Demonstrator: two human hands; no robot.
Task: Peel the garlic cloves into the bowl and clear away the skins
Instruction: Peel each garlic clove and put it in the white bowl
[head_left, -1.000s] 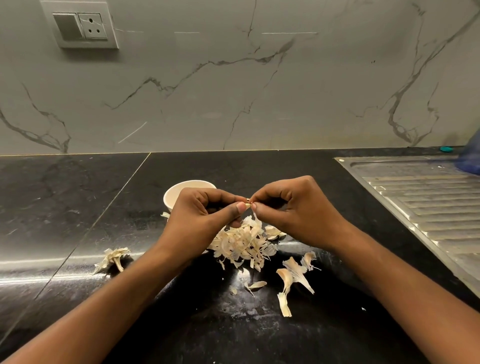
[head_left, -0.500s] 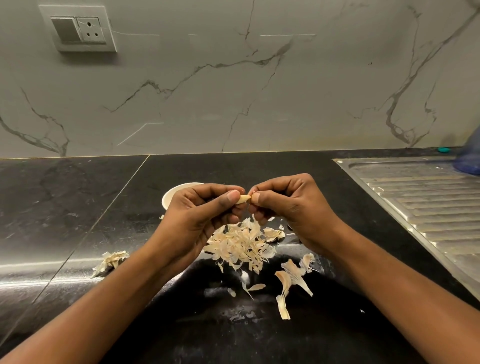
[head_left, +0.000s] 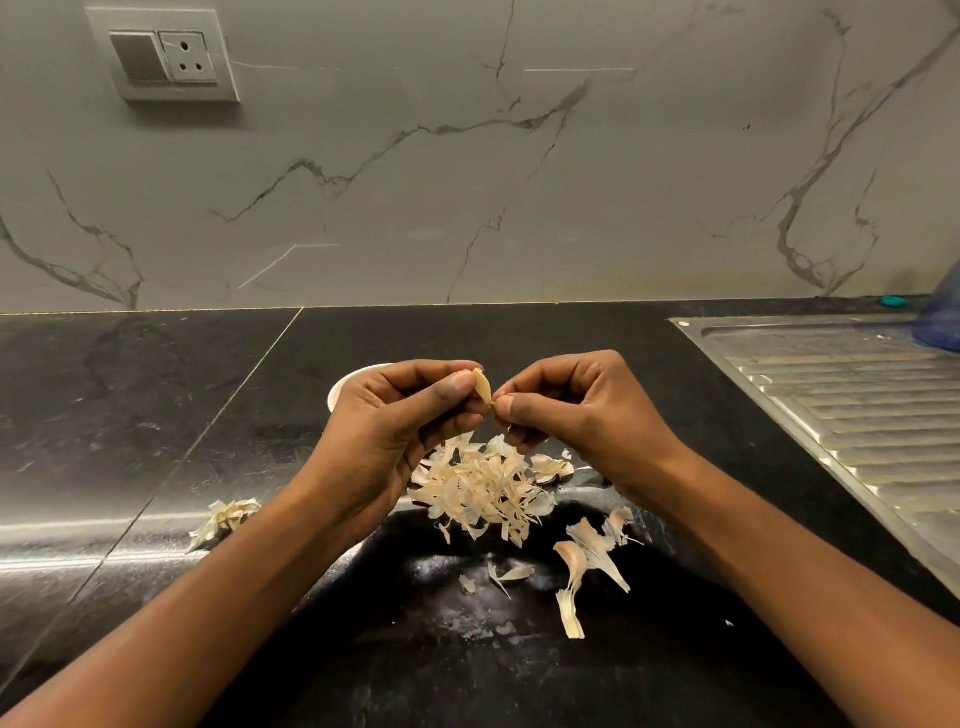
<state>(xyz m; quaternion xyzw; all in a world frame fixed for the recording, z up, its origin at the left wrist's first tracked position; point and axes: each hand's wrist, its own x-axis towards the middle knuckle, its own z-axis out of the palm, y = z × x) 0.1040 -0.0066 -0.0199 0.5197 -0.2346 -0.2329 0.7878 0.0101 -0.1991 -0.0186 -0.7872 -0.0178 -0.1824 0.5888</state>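
My left hand (head_left: 395, 421) pinches a pale garlic clove (head_left: 483, 385) between thumb and forefinger, held above the black counter. My right hand (head_left: 571, 410) pinches the clove's lower tip, thumb and forefinger pressed together, other fingers curled. A white bowl (head_left: 345, 387) stands behind my left hand, mostly hidden by it; its contents cannot be seen. Below the hands lies a heap of papery garlic skins (head_left: 483, 488). More loose skins (head_left: 587, 561) lie nearer me to the right, and a small clump of skins (head_left: 226, 519) lies to the left.
A steel sink drainboard (head_left: 852, 415) takes up the right side of the black counter (head_left: 130, 415). A blue object (head_left: 943, 317) stands at its far corner. A marble wall with a switch and socket plate (head_left: 163, 57) rises behind.
Both hands have lifted slightly and the clove has turned more upright, with more of it showing between the fingertips. The skins on the counter have not moved.
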